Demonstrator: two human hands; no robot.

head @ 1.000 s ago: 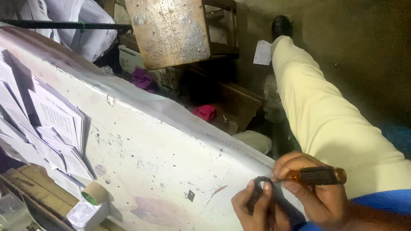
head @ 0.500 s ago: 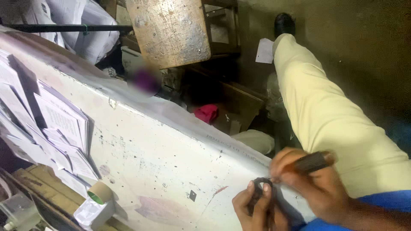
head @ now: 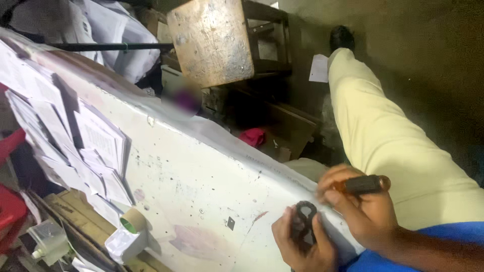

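Observation:
My left hand (head: 301, 247) grips a small black part (head: 303, 224) at the near right corner of the white worktable (head: 201, 186). My right hand (head: 360, 211) holds a screwdriver (head: 364, 185) with a dark and orange handle, its tip pointing at the black part. The tip itself is hidden between my fingers. Both hands sit at the table's edge, over my pale yellow trouser leg (head: 393, 136).
Stacks of printed papers (head: 75, 136) cover the table's left side. A tape roll (head: 133, 220) on a wrapped white block stands near the front. A wooden stool (head: 212, 38) stands beyond the table. A red cloth (head: 252, 136) and a shoe (head: 342, 36) lie on the floor.
The view has shifted slightly. My right hand has drawn the screwdriver a little closer to the black part; my left hand keeps its grip.

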